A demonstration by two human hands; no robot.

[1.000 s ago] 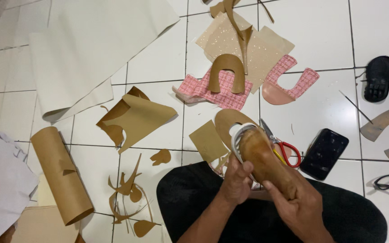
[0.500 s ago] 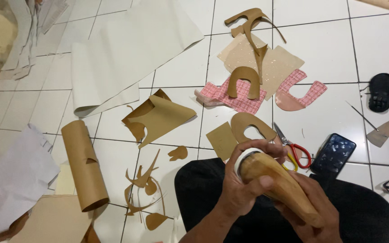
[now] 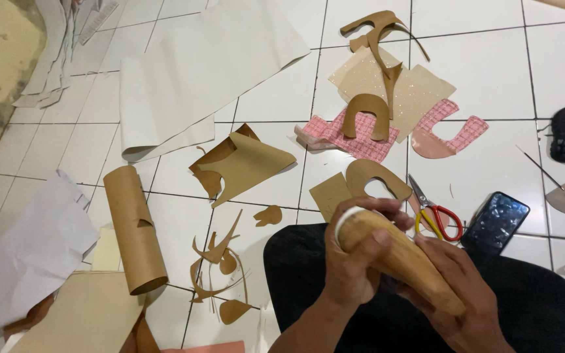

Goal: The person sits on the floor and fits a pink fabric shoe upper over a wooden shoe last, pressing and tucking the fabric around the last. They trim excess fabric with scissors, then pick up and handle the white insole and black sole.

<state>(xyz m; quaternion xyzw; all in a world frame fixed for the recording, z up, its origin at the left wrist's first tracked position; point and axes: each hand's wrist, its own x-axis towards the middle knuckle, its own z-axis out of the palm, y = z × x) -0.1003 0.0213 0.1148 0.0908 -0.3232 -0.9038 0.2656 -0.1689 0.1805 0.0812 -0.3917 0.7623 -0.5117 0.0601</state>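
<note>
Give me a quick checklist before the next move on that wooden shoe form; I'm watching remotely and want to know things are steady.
1. Wooden shoe form held by both hands: ok; left hand wraps its white-rimmed end, right hand supports the tip from beneath.
2. Form resting over the lap in dark trousers: ok.
3. Scissors near: ok, on the tile beside the right hand, blades closed.
4. Phone out of the way: ok, flat beside the scissors.
5. Tan cut piece at hand: ok, just beyond the form.
6. Anything fixed on the form: cannot tell.
</note>
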